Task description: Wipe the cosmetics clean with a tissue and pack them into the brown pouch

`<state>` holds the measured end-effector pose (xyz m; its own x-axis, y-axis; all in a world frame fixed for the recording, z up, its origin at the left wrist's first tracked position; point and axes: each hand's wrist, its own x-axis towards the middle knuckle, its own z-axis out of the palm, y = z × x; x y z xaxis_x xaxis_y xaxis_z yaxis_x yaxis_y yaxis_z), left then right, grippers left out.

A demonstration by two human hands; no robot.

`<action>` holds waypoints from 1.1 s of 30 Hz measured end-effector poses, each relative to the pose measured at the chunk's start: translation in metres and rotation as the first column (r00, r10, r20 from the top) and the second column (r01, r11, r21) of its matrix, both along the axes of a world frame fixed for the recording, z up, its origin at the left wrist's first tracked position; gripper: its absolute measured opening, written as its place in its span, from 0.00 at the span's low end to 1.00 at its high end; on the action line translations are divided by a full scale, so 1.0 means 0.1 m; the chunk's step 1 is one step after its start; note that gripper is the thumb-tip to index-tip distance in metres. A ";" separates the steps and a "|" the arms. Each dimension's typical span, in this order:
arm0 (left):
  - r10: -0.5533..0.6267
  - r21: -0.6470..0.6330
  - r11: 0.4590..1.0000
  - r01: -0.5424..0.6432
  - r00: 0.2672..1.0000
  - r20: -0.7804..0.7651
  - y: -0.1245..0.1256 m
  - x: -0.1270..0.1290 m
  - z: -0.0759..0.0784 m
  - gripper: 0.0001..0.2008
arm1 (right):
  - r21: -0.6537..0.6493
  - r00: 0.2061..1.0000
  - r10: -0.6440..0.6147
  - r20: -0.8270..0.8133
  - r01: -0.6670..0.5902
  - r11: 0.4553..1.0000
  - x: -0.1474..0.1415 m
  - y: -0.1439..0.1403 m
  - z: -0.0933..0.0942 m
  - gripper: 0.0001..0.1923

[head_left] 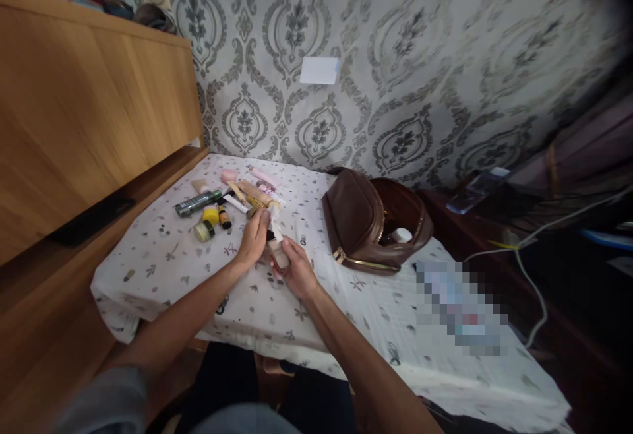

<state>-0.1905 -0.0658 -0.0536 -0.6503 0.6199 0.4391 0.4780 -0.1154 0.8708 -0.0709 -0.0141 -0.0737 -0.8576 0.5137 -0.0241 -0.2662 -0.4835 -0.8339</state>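
Note:
Over the cloth-covered table, my right hand [299,270] is closed around a small bottle [280,256] with a beige body and a dark band near its top. Fingers bent, my left hand [254,239] pinches a crumpled white wipe [275,223] against the bottle's upper end. Just beyond my hands lies a loose group of cosmetics: a dark green tube [198,204], a yellow-lidded jar [211,215], a pale jar [203,231], a small black-and-yellow bottle [224,217] and several pink and beige tubes. Parts of the bottle are hidden by my fingers.
A brown toiletry bag [353,216] stands unzipped to the right, a white-capped container [401,235] inside. A blurred-out flat item [459,309] lies nearer on the printed tablecloth [163,276]. Wooden furniture [99,91] borders the left; a white cable [541,302] runs at right.

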 end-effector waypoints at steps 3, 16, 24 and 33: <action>0.015 0.051 0.999 -0.016 1.000 0.021 0.00 0.00 -0.01 0.22 | -0.054 1.000 -0.007 -0.013 0.006 0.999 -0.01 0.02 0.00 0.17; -0.154 -0.133 0.979 0.152 0.988 -0.006 -0.05 0.28 -0.08 0.28 | -0.158 0.959 -0.284 -0.005 0.280 0.947 -0.01 0.15 -0.04 0.13; -0.084 0.004 0.996 0.084 0.994 0.063 0.00 0.15 0.00 0.22 | 0.145 0.987 -0.145 0.066 0.134 0.980 0.02 -0.04 0.06 0.17; -0.158 0.127 0.986 0.111 0.868 0.470 0.07 0.08 -0.05 0.22 | -0.065 1.000 -0.030 -0.007 0.030 0.997 0.04 -0.01 0.11 0.18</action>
